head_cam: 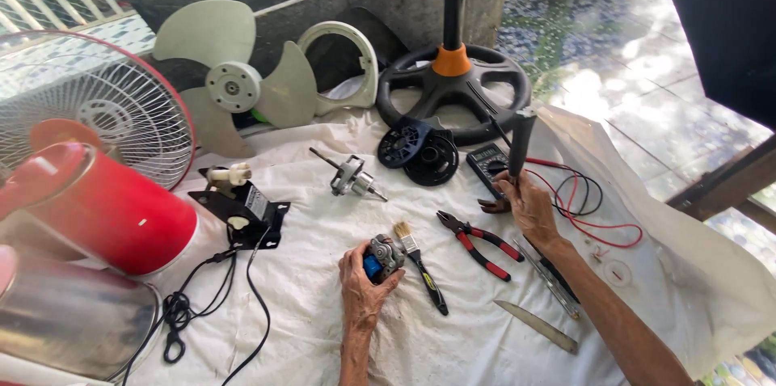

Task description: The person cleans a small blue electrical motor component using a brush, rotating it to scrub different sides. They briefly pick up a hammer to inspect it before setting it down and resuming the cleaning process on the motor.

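Covering the work surface is a white cloth [323,329], and on it a dismantled fan is laid out. At its far left edge a red-rimmed wire fan guard [105,111] is propped, with a pale three-bladed fan blade [230,83] beside it and a black round stand base [453,87] with an orange collar at the far edge. A red cylindrical housing [113,216] is seen at the left edge. Near the middle of the cloth a small fan motor [380,257] with a blue part is gripped by the left hand [362,289], whose fingers are curled around it. Just beside the motor a small paintbrush [420,265] is lying, and red-handled pliers [478,242] are set to its right. Toward the right edge a dark-handled tool [520,143] is held upright in the closed fist of the right hand [529,204], close to a black multimeter [489,164] with red leads. The step in hand is judged to be work on the bare motor; for the next move the tool would have to be brought across to the motor while it is kept steady. Whether the tool is a hammer or a driver cannot be told
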